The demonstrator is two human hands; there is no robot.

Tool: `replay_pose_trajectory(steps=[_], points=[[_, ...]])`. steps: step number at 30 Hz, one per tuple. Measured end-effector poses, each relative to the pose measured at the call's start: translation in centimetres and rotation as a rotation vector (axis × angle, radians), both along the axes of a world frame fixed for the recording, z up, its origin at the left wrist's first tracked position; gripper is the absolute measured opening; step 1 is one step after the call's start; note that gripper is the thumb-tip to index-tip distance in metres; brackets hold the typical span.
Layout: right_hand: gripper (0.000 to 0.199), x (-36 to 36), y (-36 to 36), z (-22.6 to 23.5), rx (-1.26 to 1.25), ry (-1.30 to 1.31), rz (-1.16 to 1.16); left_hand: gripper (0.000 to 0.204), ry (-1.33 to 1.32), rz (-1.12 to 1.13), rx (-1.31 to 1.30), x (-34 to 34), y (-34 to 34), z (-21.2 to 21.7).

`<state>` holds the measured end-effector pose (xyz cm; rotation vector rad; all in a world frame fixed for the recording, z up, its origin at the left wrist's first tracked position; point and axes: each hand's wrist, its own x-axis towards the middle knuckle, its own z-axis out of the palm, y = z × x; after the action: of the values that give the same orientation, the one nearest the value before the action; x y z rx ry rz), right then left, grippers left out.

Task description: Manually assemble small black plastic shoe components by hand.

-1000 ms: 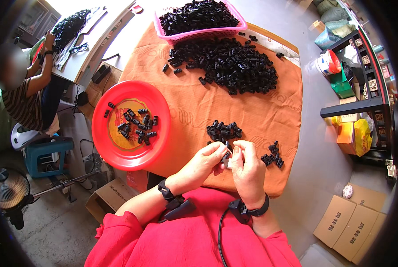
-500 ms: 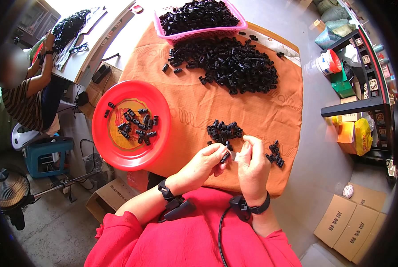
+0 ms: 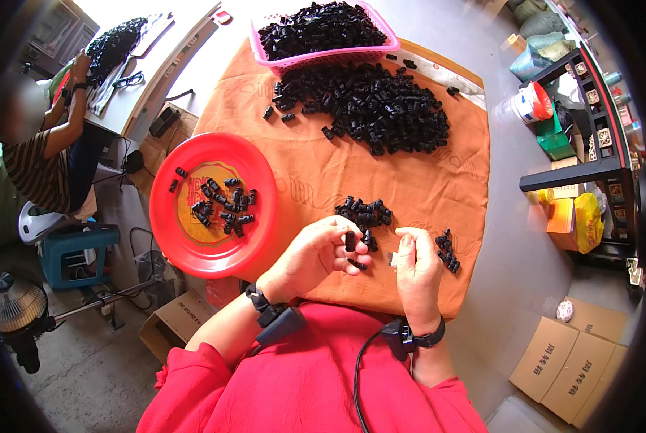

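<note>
The left hand (image 3: 315,252) pinches a small black plastic clip (image 3: 349,240) above the orange-clothed worktop (image 3: 315,173); the right hand (image 3: 417,263) is curled shut (on what, I cannot tell). A loose pinch could drop the clip into the small black heap (image 3: 365,213) below.

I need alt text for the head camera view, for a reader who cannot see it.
Seen from above, a person's left hand holds a small black plastic part beside the right hand, over an orange cloth bearing a large pile of black parts. A round red plastic tray with a few parts sits left.
</note>
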<state>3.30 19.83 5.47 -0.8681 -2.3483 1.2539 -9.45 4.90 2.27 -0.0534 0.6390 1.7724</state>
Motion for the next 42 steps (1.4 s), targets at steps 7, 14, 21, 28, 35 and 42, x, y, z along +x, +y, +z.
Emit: replay_pose_trajectory(steps=[7, 14, 21, 28, 35, 42], points=[[0.015, 0.7, 0.0, -0.3, -0.011, -0.002, -0.001, 0.029, 0.759, -0.237, -0.403, -0.3, 0.3, 0.7], [0.015, 1.6, -0.7, -0.9, -0.023, 0.011, 0.012, 0.035, 1.801, -0.221, -0.748, 3.0, 0.1, -1.3], [0.017, 2.9, -1.7, -1.1, -0.052, 0.062, 0.005, 0.031, 1.799, -0.221, -0.803, 3.5, -0.8, -2.2], [0.019, 4.3, -3.2, -0.4, -0.262, 0.099, 0.196, 0.029, 0.809, -0.412, -0.4, 3.5, -2.0, 2.1], [0.016, 5.8, -4.5, 0.6, -0.423, 0.094, 0.269, 0.027, 0.49, -0.38, -0.199, 5.0, -3.4, 2.8], [0.012, 6.6, -5.2, 1.4, -0.535, 0.121, 0.262, 0.024, 0.345, -0.344, -0.128, 6.1, -4.7, 2.7]])
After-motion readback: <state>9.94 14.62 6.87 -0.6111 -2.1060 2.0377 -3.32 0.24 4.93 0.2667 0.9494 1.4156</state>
